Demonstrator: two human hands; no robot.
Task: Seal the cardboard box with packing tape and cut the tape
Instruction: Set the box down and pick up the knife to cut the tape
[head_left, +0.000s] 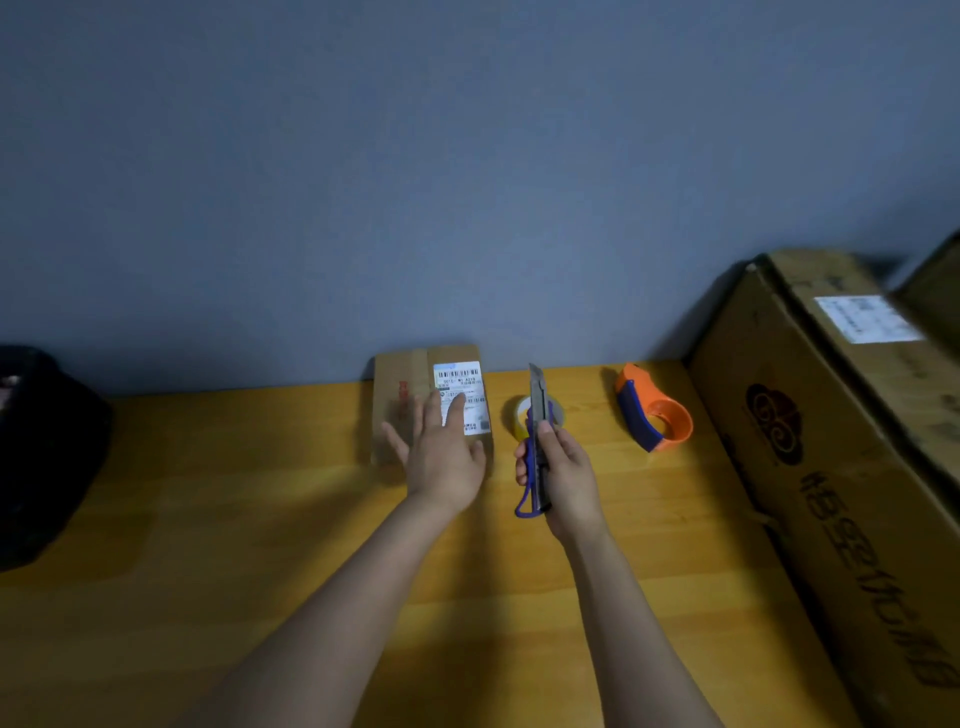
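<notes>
Cardboard box (402, 410): small, lies flat on the wooden tabletop (208, 519) against the blue-grey wall (467, 156); a white shipping label (461, 387) with barcodes is seen on its top, and a strip of tape along the top is visible beside the label.
Left hand (441, 457): spread flat, palm down, over the near part of the box; its grip is wide, fingers splayed, nothing held; contact with the box top cannot be told for certain.
Right hand (563, 478): its grip is closed around a utility knife (537, 415), blue handle, blade extended and pointed away from the person.
Packing tape roll (514, 415): yellowish, lies on the tabletop just right of the box, partly hidden behind the knife.
Tape dispenser (657, 415): orange and blue, rests on the tabletop right of the roll, apart from both hands.
Large cardboard box (831, 441): stands at the right edge, printed logo and a label are seen.
Dark object (41, 452): at far left, not identifiable.
</notes>
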